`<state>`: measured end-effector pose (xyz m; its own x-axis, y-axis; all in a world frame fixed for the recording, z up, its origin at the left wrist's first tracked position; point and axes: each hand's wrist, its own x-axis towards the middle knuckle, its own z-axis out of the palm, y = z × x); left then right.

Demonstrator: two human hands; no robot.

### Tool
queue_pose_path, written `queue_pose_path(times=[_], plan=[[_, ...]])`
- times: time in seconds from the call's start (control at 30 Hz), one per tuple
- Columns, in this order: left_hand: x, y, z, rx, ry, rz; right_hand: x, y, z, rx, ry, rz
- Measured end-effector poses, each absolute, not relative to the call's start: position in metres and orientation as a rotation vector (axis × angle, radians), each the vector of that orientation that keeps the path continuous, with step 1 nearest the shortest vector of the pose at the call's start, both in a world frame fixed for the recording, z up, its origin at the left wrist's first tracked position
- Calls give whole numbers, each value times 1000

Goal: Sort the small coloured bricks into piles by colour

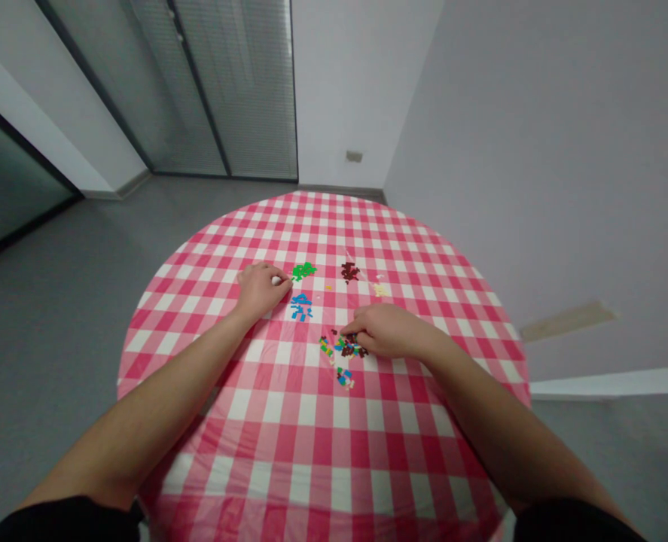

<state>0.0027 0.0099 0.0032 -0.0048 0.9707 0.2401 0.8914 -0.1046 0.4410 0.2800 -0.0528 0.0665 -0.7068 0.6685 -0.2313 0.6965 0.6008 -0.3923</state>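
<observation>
Nearest, the pink-checked counter (305, 459) carries the left hand (260, 290), curled narrow beside green bricks (303, 271), and the right hand (383, 331), fingertips on mixed bricks (346, 348); neither grip can be told.

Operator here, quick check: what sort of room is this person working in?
Probably an office or meeting room: glass partitions with slatted blinds, a plain grey floor, and a round table covered in pink gingham.

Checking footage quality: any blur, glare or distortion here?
Head view: wide-angle distortion bows the walls and stretches the forearms; lighting soft and even; faint shadows beneath the left hand and right hand; no hard glare on the checked tablecloth; small coloured bricks look slightly soft.
</observation>
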Motion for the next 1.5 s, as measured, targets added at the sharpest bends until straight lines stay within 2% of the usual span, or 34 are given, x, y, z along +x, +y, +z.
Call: queue_pose_path(times=[0.57,0.87,1.03,1.2,1.5], plan=[[2,4,-5,2313,1845,755,249,-39,42,1427,2646,-316],[2,4,-6,2313,1830,768,250,-32,28,1542,2713,-357],[11,-4,-5,2492,1583,811,247,-29,26,1536,2699,-322],[21,-15,-1,2683,1347,652,251,-28,27,1583,2727,-427],[22,-14,-1,2656,1523,523,256,-27,22,1611,2803,-556]])
